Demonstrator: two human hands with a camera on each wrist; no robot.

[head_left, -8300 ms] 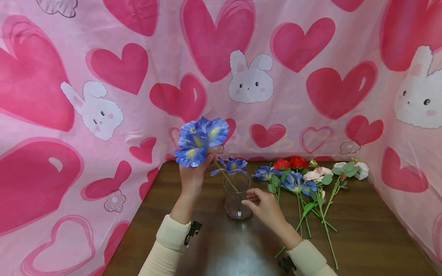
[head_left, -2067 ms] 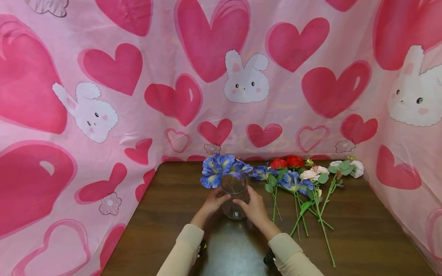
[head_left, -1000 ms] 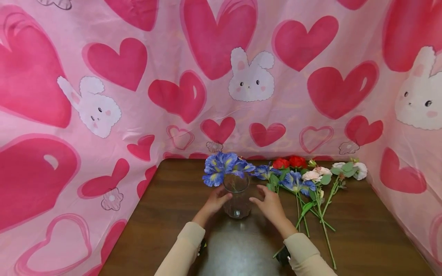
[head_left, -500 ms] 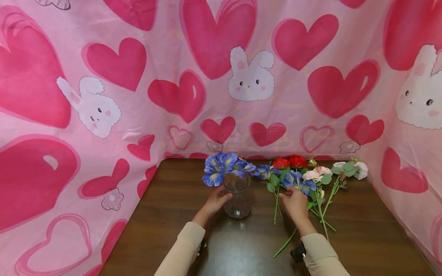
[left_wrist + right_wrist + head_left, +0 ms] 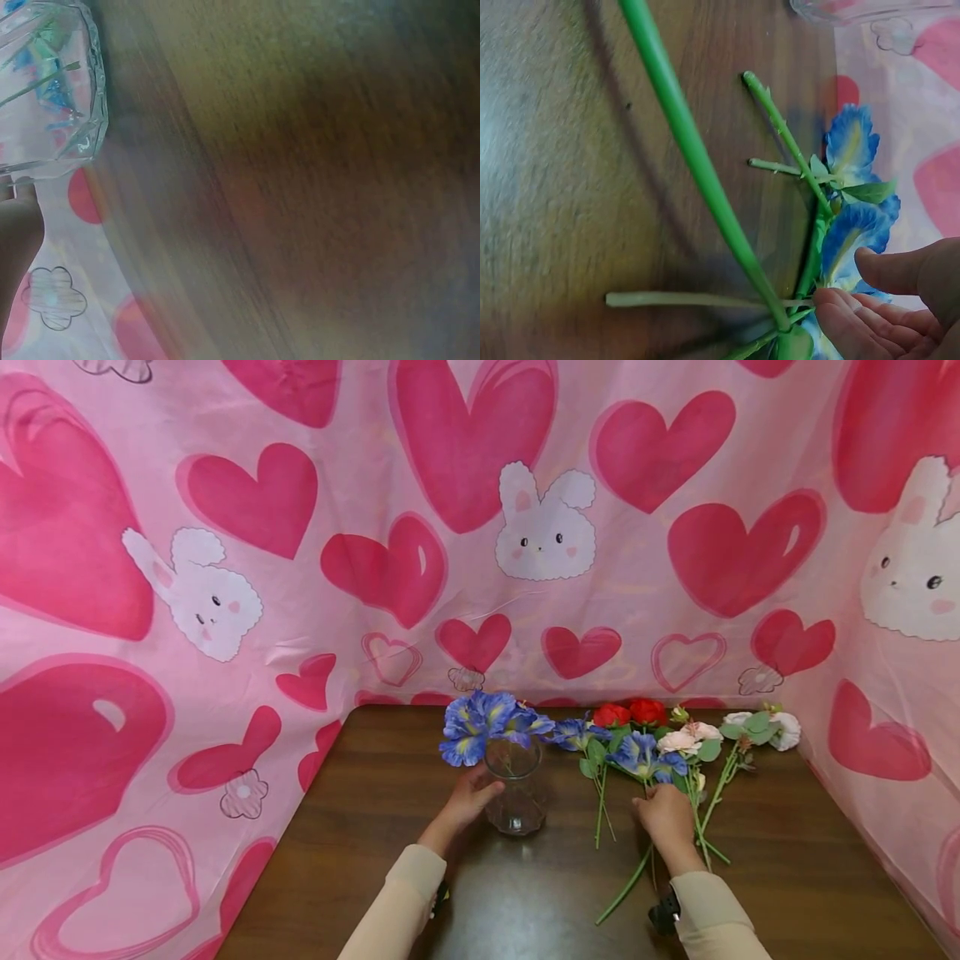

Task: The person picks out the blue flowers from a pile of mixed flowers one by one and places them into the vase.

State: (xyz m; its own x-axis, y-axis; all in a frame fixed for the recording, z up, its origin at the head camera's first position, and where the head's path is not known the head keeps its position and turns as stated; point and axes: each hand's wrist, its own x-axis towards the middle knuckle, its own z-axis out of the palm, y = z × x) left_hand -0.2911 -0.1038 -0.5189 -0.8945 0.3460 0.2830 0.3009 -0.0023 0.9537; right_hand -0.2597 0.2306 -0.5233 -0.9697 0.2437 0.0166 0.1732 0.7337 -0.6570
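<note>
1. Head view: one glass vase stands upright on one brown table, with two blue blooms at its mouth, leaning left and back. The left hand is curved round the vase's left side, thumb in front, so yeah, it's got hold of the glass. The right hand is at the stem just below a blue flower lying on the table. Loose heads in that pile: at least two blue, two red ones, two pale pink ones and two white ones. Backdrop cloth has three rabbit faces, plus loads of hearts.

2. Left wrist view: the one vase again, cut off at the upper left, at least two thin stems showing through the wall. Two fingertips touch the glass; can't see the thumb.

3. Right wrist view: thumb and fingers are parted, with blue petals showing in the gap. One pale stem runs up to the fingertips; can't tell if they touch it. Also one thick green stem and two thorny stem ends.
</note>
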